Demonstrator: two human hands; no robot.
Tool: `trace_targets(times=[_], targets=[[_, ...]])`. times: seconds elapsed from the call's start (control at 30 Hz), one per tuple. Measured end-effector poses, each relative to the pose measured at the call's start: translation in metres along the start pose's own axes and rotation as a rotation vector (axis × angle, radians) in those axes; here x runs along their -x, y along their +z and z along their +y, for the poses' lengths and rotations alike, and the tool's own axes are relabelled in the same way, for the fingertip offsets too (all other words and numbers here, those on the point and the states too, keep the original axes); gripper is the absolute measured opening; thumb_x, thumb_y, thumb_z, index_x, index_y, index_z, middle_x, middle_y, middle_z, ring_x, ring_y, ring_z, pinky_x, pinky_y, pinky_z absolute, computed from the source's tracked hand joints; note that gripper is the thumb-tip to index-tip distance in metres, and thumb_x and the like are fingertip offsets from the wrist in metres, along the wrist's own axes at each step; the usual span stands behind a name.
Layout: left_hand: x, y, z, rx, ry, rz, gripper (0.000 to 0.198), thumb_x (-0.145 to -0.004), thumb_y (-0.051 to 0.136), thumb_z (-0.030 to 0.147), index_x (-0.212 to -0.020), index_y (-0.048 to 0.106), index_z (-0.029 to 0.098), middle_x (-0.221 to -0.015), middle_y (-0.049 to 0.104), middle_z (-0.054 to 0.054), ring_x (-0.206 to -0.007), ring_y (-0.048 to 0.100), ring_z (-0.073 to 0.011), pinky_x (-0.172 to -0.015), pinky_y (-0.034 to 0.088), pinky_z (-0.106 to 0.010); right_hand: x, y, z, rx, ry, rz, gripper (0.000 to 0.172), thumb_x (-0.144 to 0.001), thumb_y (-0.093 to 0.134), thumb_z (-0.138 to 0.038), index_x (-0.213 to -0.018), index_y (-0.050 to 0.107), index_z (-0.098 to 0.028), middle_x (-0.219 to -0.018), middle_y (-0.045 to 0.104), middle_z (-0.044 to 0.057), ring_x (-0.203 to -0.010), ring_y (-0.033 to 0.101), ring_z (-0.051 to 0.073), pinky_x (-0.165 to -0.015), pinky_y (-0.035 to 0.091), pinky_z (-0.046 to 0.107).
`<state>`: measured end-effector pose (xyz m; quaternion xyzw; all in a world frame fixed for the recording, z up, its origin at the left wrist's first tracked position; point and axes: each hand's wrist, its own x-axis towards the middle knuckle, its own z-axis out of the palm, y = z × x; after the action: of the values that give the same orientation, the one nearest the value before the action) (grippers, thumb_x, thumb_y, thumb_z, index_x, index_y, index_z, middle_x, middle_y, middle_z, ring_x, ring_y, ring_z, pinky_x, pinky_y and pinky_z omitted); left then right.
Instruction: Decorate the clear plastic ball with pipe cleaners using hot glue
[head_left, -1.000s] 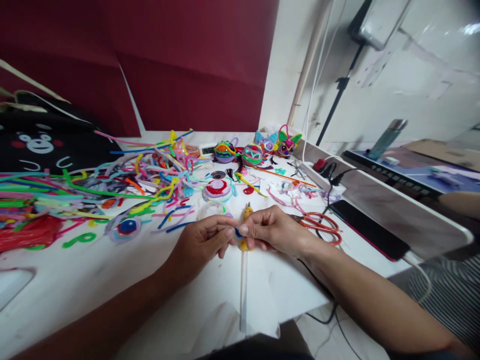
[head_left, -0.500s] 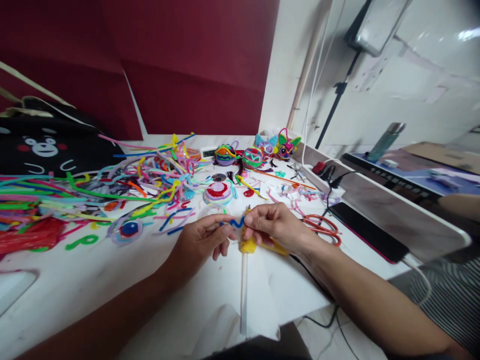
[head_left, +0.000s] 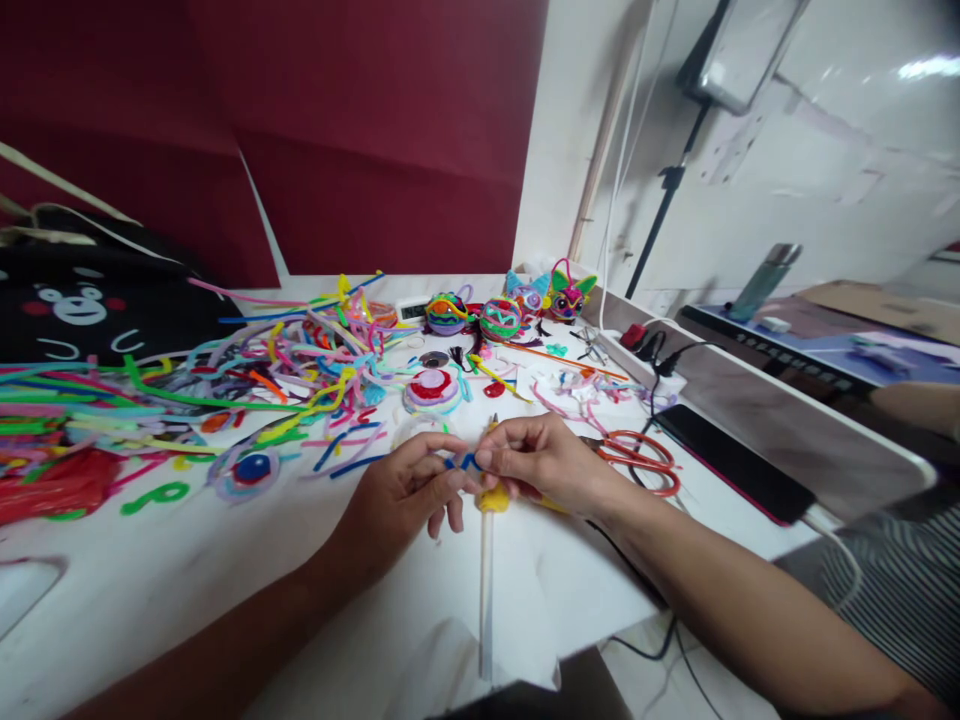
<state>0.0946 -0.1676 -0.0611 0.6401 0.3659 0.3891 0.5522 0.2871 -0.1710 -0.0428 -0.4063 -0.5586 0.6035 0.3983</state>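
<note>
A short blue pipe cleaner [head_left: 466,461], bent into a zigzag, spans the gap between my two hands. Its left end is pinched by the fingertips of my left hand [head_left: 414,482]. The thumb and forefinger of my right hand [head_left: 534,452] grip the other end. Beneath and behind the right hand lies a yellow glue gun [head_left: 494,497], partly covered by the fingers, with a long pale glue stick [head_left: 487,590] pointing toward me. Beyond the hands sits a round coiled piece [head_left: 433,390] in red, lilac and white.
Loose coloured pipe cleaners [head_left: 300,360] heap up on the left and back. Orange-handled scissors [head_left: 645,450] and a black phone [head_left: 735,462] lie to the right. Several finished pipe-cleaner ornaments [head_left: 500,318] stand at the back. A coiled disc with a blue centre [head_left: 251,468] lies left.
The blue pipe cleaner and both hands sit slightly lower, and less of the zigzag shows between the fingers. The whole view has shifted a little.
</note>
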Motion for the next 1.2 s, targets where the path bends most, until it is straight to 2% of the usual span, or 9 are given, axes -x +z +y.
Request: trace_targets(times=[0.2,0.37,0.5,0.63,0.87,1.2], targets=[[-0.002,-0.001,0.002,-0.078,-0.077,0.074,0.025,-0.080,0.064,0.040,-0.076,0.061,0.016,-0.052,0.063,0.000,-0.041,0.055,-0.0111,-0.037,0.039,-0.021,-0.002,0.000,0.003,-0.028,0.010,0.032,0.032,-0.064,0.083,-0.037,-0.073,0.067,-0.012,-0.059,0.065,0.000,-0.040,0.044,0.003,-0.037,0.030,0.015],[-0.001,-0.001,0.000,-0.161,-0.049,0.047,0.029,-0.084,0.058,0.041,-0.074,0.066,0.015,-0.050,0.062,-0.001,-0.039,0.050,-0.0096,-0.039,0.038,-0.021,-0.003,0.000,0.008,0.026,-0.037,0.014,0.038,-0.065,0.081,-0.046,-0.075,0.068,-0.012,-0.058,0.063,-0.001,-0.041,0.046,0.004,-0.041,0.037,0.017],[0.002,0.000,0.001,-0.214,-0.030,0.036,0.030,-0.086,0.055,0.040,-0.072,0.065,0.015,-0.049,0.060,0.000,-0.039,0.048,-0.0088,-0.040,0.037,-0.020,-0.001,0.000,0.008,0.097,-0.078,0.017,0.036,-0.068,0.079,-0.045,-0.076,0.067,-0.012,-0.058,0.061,-0.001,-0.048,0.051,0.007,-0.046,0.041,0.019],[0.003,0.000,-0.001,-0.229,-0.008,0.041,0.029,-0.088,0.053,0.039,-0.072,0.062,0.016,-0.051,0.061,0.001,-0.041,0.051,-0.0094,-0.041,0.038,-0.020,0.002,0.001,0.007,0.160,-0.092,0.012,0.032,-0.073,0.074,-0.043,-0.077,0.067,-0.012,-0.059,0.060,-0.001,-0.050,0.049,0.008,-0.048,0.039,0.020],[0.003,0.001,-0.004,-0.258,-0.010,0.034,0.029,-0.088,0.053,0.038,-0.071,0.062,0.016,-0.049,0.060,0.001,-0.041,0.051,-0.0097,-0.042,0.038,-0.020,0.001,-0.002,0.009,0.252,-0.125,-0.017,0.026,-0.076,0.071,-0.037,-0.077,0.066,-0.011,-0.057,0.052,-0.003,-0.049,0.040,0.007,-0.045,0.030,0.020],[0.004,0.003,-0.002,-0.284,-0.021,0.028,0.029,-0.088,0.052,0.036,-0.070,0.062,0.015,-0.048,0.060,0.001,-0.040,0.049,-0.0088,-0.042,0.039,-0.019,0.000,-0.001,0.011,0.321,-0.168,-0.012,0.018,-0.078,0.062,-0.028,-0.077,0.067,-0.010,-0.058,0.051,-0.003,-0.050,0.040,0.007,-0.046,0.030,0.020]])
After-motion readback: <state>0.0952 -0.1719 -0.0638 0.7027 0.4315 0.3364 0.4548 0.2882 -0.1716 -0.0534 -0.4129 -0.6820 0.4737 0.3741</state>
